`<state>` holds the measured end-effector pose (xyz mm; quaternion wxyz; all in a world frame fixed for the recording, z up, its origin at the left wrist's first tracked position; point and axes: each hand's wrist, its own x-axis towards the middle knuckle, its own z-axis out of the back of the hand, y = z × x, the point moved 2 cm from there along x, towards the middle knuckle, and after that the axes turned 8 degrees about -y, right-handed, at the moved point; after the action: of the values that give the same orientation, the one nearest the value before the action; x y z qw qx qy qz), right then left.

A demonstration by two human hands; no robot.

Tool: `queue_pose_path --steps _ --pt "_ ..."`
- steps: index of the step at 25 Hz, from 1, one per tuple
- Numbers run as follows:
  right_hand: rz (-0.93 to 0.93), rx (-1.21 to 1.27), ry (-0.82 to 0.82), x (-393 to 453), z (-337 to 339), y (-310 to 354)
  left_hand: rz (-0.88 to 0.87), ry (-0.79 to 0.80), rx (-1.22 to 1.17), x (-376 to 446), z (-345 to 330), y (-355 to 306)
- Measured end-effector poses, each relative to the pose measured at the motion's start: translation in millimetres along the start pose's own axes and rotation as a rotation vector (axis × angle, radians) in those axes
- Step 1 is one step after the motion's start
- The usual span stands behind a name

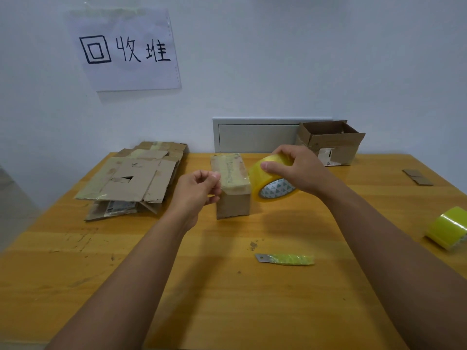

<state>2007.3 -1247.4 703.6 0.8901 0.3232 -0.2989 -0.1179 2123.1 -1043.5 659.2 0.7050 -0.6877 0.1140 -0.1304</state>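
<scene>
Right hand (300, 170) grips roll (271, 181); left hand (198, 189) pinches tape end (219, 183). 1 box (232, 198) between hands. Pull taut, lay straight.

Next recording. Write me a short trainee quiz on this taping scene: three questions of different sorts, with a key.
1. True or false: the right hand grips a tape roll beside the small box.
2. Which lies on the table left of that box? A) scissors B) flattened cardboard C) a cup
3. How many tape rolls are in view, and where is the second roll?
Key: 1 true. 2 B. 3 two; the second roll sits at the table's right edge.
</scene>
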Motion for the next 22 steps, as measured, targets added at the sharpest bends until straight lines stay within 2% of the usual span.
queue_pose_path --steps 4,6,8,15,22 --pt "-0.012 -0.015 0.014 4 1 -7 -0.01 -0.066 0.039 4 4 5" --pt "0.013 -0.187 0.029 7 0 -14 -0.022 -0.127 0.061 8 7 8" --pt "0.008 -0.312 0.056 8 -3 -21 -0.023 -0.121 0.096 11 6 8" --pt "0.001 -0.394 0.139 10 -18 -22 -0.031 -0.212 0.217 20 1 21" --pt "-0.015 -0.439 0.178 13 -31 -29 0.084 -0.214 0.106 26 0 29"
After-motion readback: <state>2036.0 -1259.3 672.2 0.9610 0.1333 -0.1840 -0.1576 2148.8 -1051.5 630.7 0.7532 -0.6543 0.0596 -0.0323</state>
